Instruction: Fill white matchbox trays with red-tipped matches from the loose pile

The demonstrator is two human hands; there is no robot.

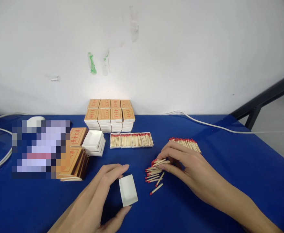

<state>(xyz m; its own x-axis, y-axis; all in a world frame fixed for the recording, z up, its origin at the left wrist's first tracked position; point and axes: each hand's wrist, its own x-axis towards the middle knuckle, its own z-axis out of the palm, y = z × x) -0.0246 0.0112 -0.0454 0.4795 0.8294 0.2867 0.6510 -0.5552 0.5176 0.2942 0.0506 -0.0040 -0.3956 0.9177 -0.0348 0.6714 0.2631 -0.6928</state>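
Observation:
My left hand (pixel 102 194) holds a small white matchbox tray (pixel 128 190), its thumb at the near edge and fingers at the far left corner. Nothing lies inside this tray. Fingertips of my right hand (pixel 180 158) are closed on a few red-tipped matches (pixel 161 162) above a loose heap. Other matches (pixel 154 173) from that heap lie on the blue table between my hands, with two stray ones closest to me. A larger pile of matches (pixel 187 144) sits behind my right hand, partly covered by it.
Several matchboxes (pixel 108 116) are stacked by the wall. In front are match-filled trays (pixel 131 140) in a row. Stacked white trays (pixel 92 140) and orange box sleeves (pixel 75 158) stand left, beside a blurred-out device (pixel 42 145). A white cable (pixel 205 126) crosses the back right.

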